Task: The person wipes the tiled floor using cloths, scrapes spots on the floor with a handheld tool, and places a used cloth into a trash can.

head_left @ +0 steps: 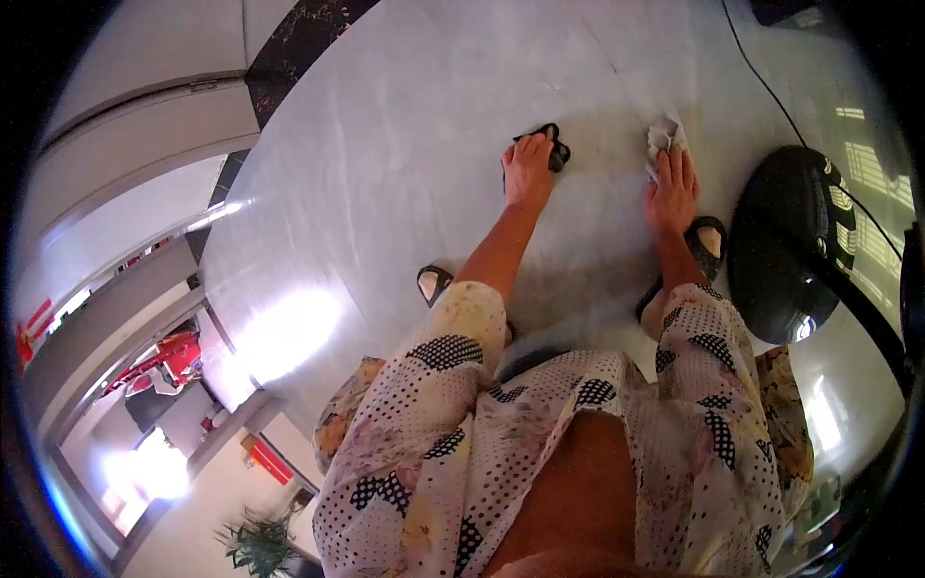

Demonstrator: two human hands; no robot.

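"Head camera, live, and both hands are down on a glossy pale floor [405, 144]! Where's the crumpled white paper [665, 133]?"

"Well away from the floor's dark border [299, 43], dead ahead of the right hand [673, 196]. Fingertips are on its near part, and the bulk sits just beyond them!"

"Which way does it run?"

"Longest going away from the body, near enough in line with the right forearm, leaning slightly outward. Right hand's the nearer one, touching; the left hand [528, 173] is well apart from it."

"And those right fingers?"

"Stretched forward, lying close together. Is the thumb pinching any paper? Can't tell from up here!"

"Over to the left, then!"

"Fingers bunched and bent down over a small black object [561, 154]. Gripping or only pressing, I can't call it, nor what the object is. It pokes out ahead of the fingers and on the inner side, towards the paper, with floor between the two."

"What's around the right hand?"

"Sandalled right foot [709, 246] just beside the wrist, then, further outward, a big round black base [776, 255], with a black cable [768, 93] running in past it!"
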